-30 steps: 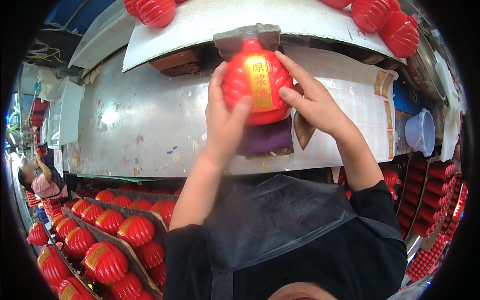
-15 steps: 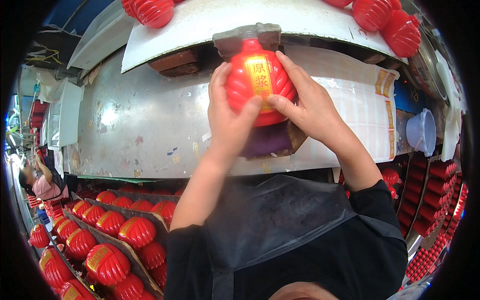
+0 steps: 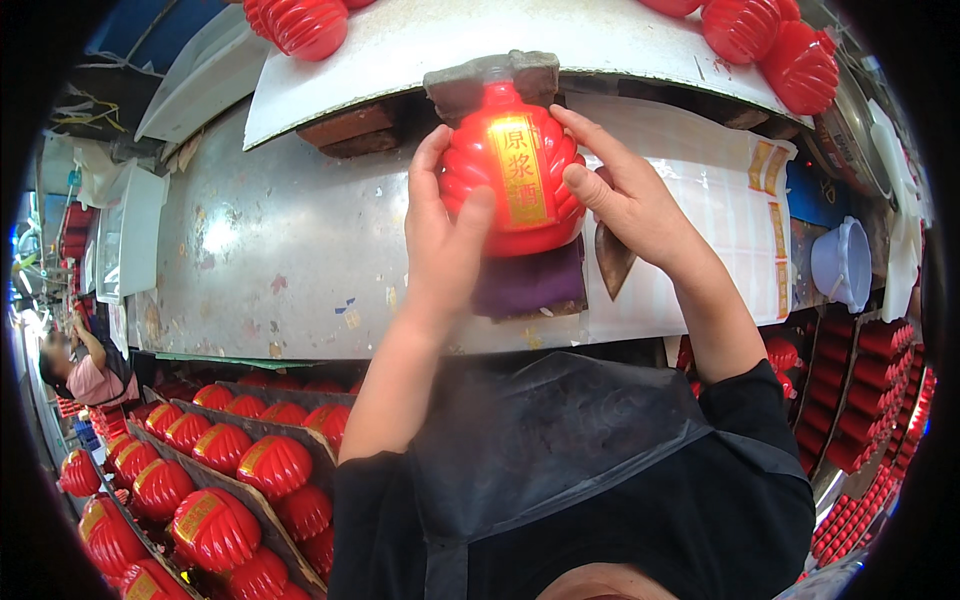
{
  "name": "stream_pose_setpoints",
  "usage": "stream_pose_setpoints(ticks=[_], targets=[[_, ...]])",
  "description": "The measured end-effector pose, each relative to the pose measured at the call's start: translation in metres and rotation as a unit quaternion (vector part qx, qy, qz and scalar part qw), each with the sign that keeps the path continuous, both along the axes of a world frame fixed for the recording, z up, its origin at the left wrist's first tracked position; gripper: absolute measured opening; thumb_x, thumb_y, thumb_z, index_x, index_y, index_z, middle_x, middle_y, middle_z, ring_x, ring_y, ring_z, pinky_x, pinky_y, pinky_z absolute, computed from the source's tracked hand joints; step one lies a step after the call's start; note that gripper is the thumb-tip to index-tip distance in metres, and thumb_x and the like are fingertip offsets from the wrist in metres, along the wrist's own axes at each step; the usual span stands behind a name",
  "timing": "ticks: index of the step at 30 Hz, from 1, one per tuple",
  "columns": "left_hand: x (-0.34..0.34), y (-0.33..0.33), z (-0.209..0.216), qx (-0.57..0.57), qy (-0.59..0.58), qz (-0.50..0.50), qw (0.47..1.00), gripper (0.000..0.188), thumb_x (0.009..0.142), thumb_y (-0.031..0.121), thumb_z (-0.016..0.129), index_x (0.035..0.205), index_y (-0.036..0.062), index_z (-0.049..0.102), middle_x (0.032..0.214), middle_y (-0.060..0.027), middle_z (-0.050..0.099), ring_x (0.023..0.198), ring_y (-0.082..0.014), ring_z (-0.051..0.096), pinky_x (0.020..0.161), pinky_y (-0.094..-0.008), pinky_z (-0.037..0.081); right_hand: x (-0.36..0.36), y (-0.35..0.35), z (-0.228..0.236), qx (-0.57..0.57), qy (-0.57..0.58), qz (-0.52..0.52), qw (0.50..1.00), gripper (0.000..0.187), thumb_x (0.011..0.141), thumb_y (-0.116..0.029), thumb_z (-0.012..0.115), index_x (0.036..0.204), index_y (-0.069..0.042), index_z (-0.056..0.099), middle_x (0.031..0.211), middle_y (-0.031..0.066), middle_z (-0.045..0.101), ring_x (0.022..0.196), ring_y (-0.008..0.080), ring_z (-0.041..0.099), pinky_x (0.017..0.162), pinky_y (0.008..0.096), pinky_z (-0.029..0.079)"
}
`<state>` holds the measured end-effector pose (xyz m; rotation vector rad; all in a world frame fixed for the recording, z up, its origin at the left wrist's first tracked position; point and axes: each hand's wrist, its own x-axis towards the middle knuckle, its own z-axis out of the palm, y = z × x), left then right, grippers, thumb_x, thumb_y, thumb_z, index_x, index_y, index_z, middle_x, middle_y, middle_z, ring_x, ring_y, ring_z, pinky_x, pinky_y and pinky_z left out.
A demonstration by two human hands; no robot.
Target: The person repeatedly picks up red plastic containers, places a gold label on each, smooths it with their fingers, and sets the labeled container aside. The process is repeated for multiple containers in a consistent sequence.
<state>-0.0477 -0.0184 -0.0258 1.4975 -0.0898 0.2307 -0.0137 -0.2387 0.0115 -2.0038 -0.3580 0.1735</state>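
A glossy red bottle [image 3: 470,238] with swirled ribs and a gold label [image 3: 522,185] lies with its neck pointing away from me. The neck sits in a notched grey block [image 3: 445,90], and the body rests over a purple cloth [image 3: 535,282]. My left hand [image 3: 445,220] cups the left side, fingers along the edge, its blurred thumb over the ribs. My right hand [image 3: 625,200] holds the right side, with fingertips by the shoulder and the thumb at the edge. Both thumbs are off the label. Fingertips under the bottle are hidden.
A white board [image 3: 400,55] crosses the back, with red bottles [image 3: 800,65] at its ends. A plastic sheet with gold labels [image 3: 700,200] covers the metal table [image 3: 270,240] at right, near a lavender bucket [image 3: 842,265]. Racked red bottles [image 3: 215,525] stand lower left. Another person [image 3: 90,370] is far left.
Both thumbs have come off the label and moved apart, uncovering its lower part. The bottle has shifted slightly left and toward me. My right hand has moved a little right.
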Motion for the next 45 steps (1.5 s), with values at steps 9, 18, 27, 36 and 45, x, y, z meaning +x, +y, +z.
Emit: stream_pose_setpoints(ticks=[9, 18, 27, 36, 45], targets=[[0.008, 0.004, -0.002, 0.148, -0.019, -0.007, 0.989, 0.088, 0.086, 0.027, 0.077, 0.157, -0.0032, 0.034, 0.153, -0.0253, 0.042, 0.144, -0.0381, 0.044, 0.12, -0.0461, 0.036, -0.002, 0.006, 0.011, -0.049, -0.044, 0.001, 0.998, 0.072, 0.093, -0.039, 0.073, 0.153, -0.006, 0.051, 0.144, 0.0222, 0.06, 0.128, 0.0387, 0.062, 0.106, 0.0421, 0.05], [0.023, 0.014, 0.025, 0.358, -0.102, -0.05, 0.927, 0.07, 0.09, 0.032, 0.071, 0.153, 0.0085, 0.051, 0.153, -0.0255, 0.042, 0.142, -0.0424, 0.045, 0.119, -0.0481, 0.038, 0.018, 0.006, 0.017, -0.064, -0.207, 0.036, 0.976, 0.049, 0.093, -0.017, 0.075, 0.142, -0.015, 0.067, 0.119, 0.0105, 0.062, 0.087, 0.0213, 0.064, 0.076, 0.0313, 0.054], [0.03, 0.013, 0.027, 0.411, -0.125, -0.044, 0.902, 0.066, 0.089, 0.033, 0.073, 0.148, 0.01, 0.056, 0.145, -0.0247, 0.049, 0.135, -0.043, 0.05, 0.113, -0.0493, 0.043, 0.023, 0.006, 0.017, -0.12, -0.202, 0.046, 0.971, 0.049, 0.092, -0.019, 0.078, 0.14, -0.015, 0.069, 0.119, 0.0106, 0.06, 0.09, 0.0214, 0.066, 0.077, 0.0321, 0.058], [0.03, 0.012, 0.027, 0.419, -0.13, -0.042, 0.897, 0.067, 0.088, 0.034, 0.074, 0.148, 0.0092, 0.055, 0.143, -0.0237, 0.05, 0.132, -0.0429, 0.051, 0.111, -0.0493, 0.044, 0.035, 0.006, 0.019, -0.093, -0.177, 0.049, 0.979, 0.046, 0.092, -0.029, 0.077, 0.134, -0.011, 0.069, 0.11, 0.0114, 0.066, 0.09, 0.0246, 0.07, 0.077, 0.0352, 0.058], [0.029, 0.012, 0.02, 0.412, -0.14, -0.026, 0.9, 0.076, 0.087, 0.032, 0.076, 0.153, 0.0083, 0.049, 0.146, -0.023, 0.05, 0.135, -0.0418, 0.05, 0.114, -0.0487, 0.043, 0.051, 0.01, 0.045, -0.014, -0.267, 0.168, 0.949, 0.025, 0.088, 0.005, 0.073, 0.112, -0.002, 0.07, 0.102, 0.007, 0.072, 0.093, 0.0168, 0.071, 0.083, 0.0283, 0.058]])
